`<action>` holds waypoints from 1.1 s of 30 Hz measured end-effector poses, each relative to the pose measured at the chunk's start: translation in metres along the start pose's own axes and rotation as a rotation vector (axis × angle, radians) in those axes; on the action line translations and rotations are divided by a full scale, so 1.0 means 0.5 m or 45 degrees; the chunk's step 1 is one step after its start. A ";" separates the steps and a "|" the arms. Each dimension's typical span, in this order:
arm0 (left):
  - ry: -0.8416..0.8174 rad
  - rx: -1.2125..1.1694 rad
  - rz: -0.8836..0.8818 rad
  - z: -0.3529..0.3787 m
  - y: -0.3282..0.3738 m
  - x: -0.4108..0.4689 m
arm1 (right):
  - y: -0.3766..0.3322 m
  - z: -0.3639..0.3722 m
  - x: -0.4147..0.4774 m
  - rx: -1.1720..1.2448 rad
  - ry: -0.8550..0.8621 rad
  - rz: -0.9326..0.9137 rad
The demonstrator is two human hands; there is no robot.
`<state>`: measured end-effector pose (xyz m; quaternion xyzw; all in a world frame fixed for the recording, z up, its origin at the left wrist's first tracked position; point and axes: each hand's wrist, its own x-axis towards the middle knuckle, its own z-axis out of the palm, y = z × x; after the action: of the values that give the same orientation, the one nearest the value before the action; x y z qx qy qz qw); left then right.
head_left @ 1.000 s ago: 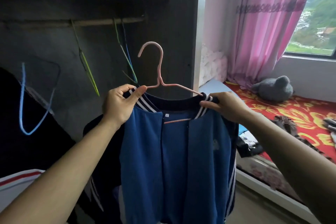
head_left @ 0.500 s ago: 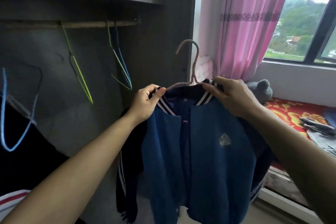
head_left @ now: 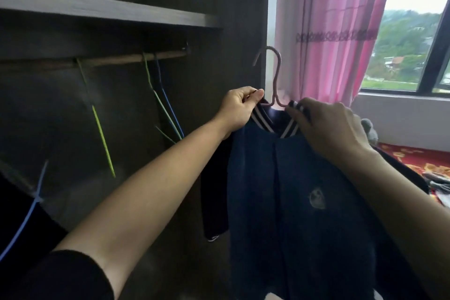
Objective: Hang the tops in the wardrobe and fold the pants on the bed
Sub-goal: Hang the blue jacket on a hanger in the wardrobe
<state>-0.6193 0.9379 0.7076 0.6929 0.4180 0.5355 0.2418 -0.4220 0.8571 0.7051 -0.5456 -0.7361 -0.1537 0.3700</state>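
Wardrobe (head_left: 231,19) open, dark inside, a shelf (head_left: 97,8) across the top and the rail (head_left: 97,59) just under it. Pink curtain (head_left: 328,31) to its right, and a corner of the bed (head_left: 414,161) low under the window. A blue jacket (head_left: 304,190) with a striped collar is held up in the air in front of the wardrobe's right edge, well short of the rail; one dark sleeve (head_left: 214,190) dangles loose on its left. It sits on a pink hanger (head_left: 276,75), hook upright above the collar and apart from the rail. A few spare hangers (head_left: 168,114) hang bare on the rail's right part. Likely trouble: the front looks unfastened, so a shoulder could slide off the thin wire as the jacket is carried across. The loose sleeve may also drag on the spare hangers or knock them. The hook could miss the rail too, since both hands grip low at the collar and neither guides the hook. Left hand (head_left: 239,111): thumb (head_left: 257,100) and forefinger pinch narrow on the collar's left end, where the wire shoulder runs under the cloth. Right hand (head_left: 333,129): fingers (head_left: 299,114) curled over the collar's right end, gripping it. The neck of the hanger rises between the two hands, touching neither as far as I can tell.
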 end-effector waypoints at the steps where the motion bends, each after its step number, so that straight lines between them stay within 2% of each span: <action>1: -0.020 0.060 0.004 -0.005 -0.010 0.021 | 0.000 0.021 0.016 0.026 0.002 0.026; 7: -0.090 0.718 -0.165 -0.103 -0.077 0.133 | -0.027 0.152 0.135 0.105 -0.017 0.065; 12: -0.217 0.917 -0.355 -0.229 -0.068 0.199 | -0.092 0.246 0.240 0.174 -0.089 -0.023; 13: -0.164 1.027 -0.318 -0.260 -0.066 0.209 | -0.104 0.259 0.260 0.224 -0.099 -0.028; 16: 0.172 1.287 -0.183 -0.348 -0.061 0.227 | -0.141 0.299 0.323 0.370 -0.144 -0.031; 19: 0.330 1.475 -0.285 -0.427 -0.073 0.231 | -0.176 0.358 0.389 0.471 -0.189 -0.073; 22: 0.319 1.850 -0.440 -0.484 -0.092 0.206 | -0.204 0.410 0.442 0.553 -0.213 -0.067; 24: 0.265 2.031 -0.463 -0.509 -0.106 0.190 | -0.222 0.437 0.469 0.588 -0.231 -0.082; 28: 0.371 2.095 -0.371 -0.513 -0.128 0.196 | -0.252 0.474 0.511 0.669 -0.224 -0.083; 33: 0.438 2.164 -0.266 -0.514 -0.141 0.195 | -0.293 0.533 0.533 0.654 -0.346 -0.050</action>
<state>-0.8772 1.0281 0.7845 0.5063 0.7678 0.1147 -0.3754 -0.6916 1.1563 0.7399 -0.4351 -0.8042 0.1051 0.3911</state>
